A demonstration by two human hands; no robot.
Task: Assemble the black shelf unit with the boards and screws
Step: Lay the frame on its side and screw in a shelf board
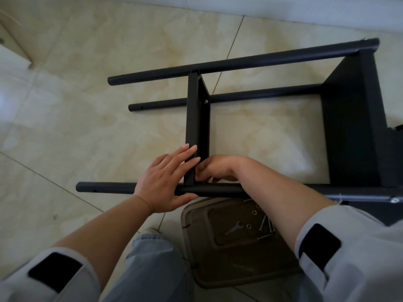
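Head view: the black shelf unit [349, 127] lies on its side on the tiled floor [87, 105], poles running left to right. Left hand [165, 179] spreads flat, fingers straight against the narrow board [193, 118], thumb under the near pole [109, 188]. Right hand [214, 168] curls at the board's near corner, fingertips pinched at the joint; what they hold, I cannot tell. Screws [267, 225] and a wrench [234, 228] sit in the brown tray [196, 214] just below. Open floor left.

A shiny tan tile floor [91, 62] has thin lines between the tiles. A white wall [305, 7] runs along the top. Blue jeans [150, 269] show below.
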